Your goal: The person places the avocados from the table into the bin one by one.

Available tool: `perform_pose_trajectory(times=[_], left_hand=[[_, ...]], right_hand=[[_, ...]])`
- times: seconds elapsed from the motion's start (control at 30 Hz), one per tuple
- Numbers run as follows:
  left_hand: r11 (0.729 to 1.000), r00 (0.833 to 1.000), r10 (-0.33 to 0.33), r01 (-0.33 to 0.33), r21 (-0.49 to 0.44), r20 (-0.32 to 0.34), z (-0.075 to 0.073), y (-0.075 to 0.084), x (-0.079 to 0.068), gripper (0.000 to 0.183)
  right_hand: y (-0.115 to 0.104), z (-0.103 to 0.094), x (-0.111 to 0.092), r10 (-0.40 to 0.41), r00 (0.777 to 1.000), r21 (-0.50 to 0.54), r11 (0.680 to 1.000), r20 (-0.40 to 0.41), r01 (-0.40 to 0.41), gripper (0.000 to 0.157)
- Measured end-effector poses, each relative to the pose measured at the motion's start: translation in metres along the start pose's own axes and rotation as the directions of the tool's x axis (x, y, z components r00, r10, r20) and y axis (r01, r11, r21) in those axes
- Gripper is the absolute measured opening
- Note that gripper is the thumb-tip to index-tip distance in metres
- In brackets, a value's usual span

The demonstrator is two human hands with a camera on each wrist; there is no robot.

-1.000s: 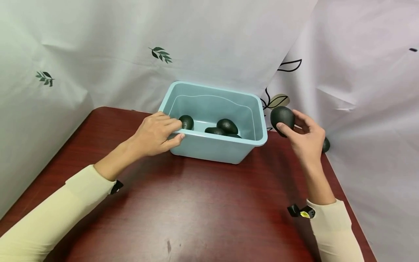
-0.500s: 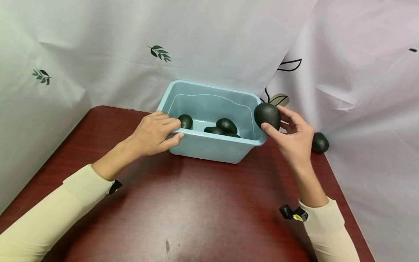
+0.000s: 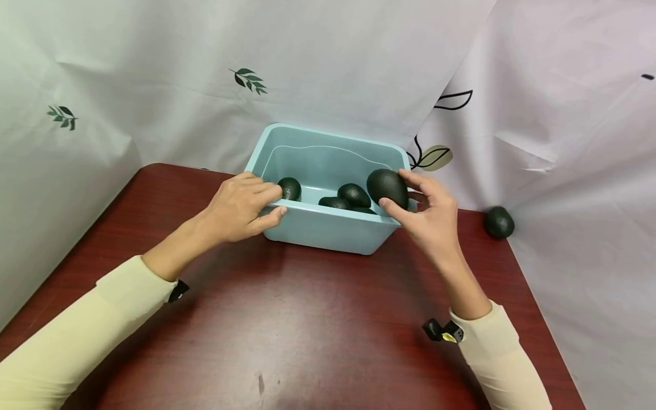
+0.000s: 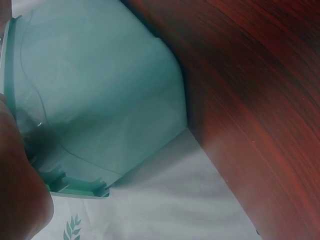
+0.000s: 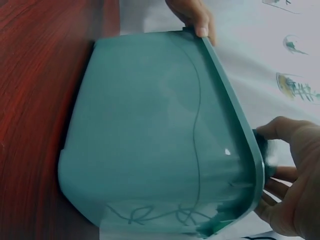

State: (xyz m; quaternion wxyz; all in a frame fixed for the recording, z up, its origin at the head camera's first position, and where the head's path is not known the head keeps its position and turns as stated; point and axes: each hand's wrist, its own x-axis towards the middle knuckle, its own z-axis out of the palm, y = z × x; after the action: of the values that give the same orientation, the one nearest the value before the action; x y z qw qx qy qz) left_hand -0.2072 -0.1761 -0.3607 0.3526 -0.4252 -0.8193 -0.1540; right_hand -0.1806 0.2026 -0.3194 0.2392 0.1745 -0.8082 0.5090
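Observation:
A light blue plastic bin [image 3: 318, 230] stands at the back of the table, several dark green avocados [image 3: 353, 195] inside it. My left hand [image 3: 241, 208] grips the bin's front rim near its left corner, thumb outside and fingers over the edge. My right hand [image 3: 430, 213] holds an avocado [image 3: 388, 189] between thumb and fingers, above the bin's right end. In the right wrist view this avocado [image 5: 267, 152] is mostly hidden behind the rim and the fingers. The left wrist view shows the bin's side wall [image 4: 110, 95] and part of the left hand [image 4: 22, 185].
Another avocado [image 3: 499, 222] lies on the table's right edge, against the sheet. The reddish-brown wooden table [image 3: 307, 319] is bordered by a pale hanging sheet [image 3: 169, 85] with leaf prints, behind and on both sides.
My right hand has moved left with its avocado, from right of the bin to over its right end. The avocado at the table's right edge has come fully into sight. The left hand keeps its grip.

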Motion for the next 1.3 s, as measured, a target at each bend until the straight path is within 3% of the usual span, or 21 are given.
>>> perform_pose_trajectory(times=[0.13,0.37,0.63,0.9,1.07,1.3], left_hand=[[1.0,1.0,0.003,-0.003,0.003,-0.004,-0.001,0.0,0.0,0.035],[1.0,1.0,0.002,-0.002,0.003,-0.005,-0.002,-0.001,0.001,0.034],[1.0,1.0,-0.003,0.002,-0.007,-0.004,0.0,-0.001,0.001,0.034],[1.0,1.0,-0.003,0.003,-0.013,0.006,0.001,0.0,0.001,0.034],[1.0,1.0,0.003,-0.003,-0.011,-0.006,0.001,0.002,0.001,0.035],[1.0,1.0,0.005,-0.005,-0.002,-0.013,-0.001,0.002,0.0,0.035]], right_hand=[[-0.001,0.004,0.0,0.012,1.0,0.032,0.999,0.015,-0.013,0.046],[-0.001,0.004,-0.001,0.012,1.0,0.003,1.0,0.02,-0.012,0.04],[0.002,-0.008,-0.004,0.057,0.998,-0.046,0.997,0.005,-0.057,0.034],[0.014,-0.032,-0.001,0.051,0.992,0.088,0.995,-0.112,-0.042,0.024],[0.025,-0.051,0.006,0.04,0.975,0.094,0.995,-0.218,-0.02,0.018],[0.055,-0.074,0.015,0.16,0.937,0.072,0.987,-0.311,-0.144,0.019]])
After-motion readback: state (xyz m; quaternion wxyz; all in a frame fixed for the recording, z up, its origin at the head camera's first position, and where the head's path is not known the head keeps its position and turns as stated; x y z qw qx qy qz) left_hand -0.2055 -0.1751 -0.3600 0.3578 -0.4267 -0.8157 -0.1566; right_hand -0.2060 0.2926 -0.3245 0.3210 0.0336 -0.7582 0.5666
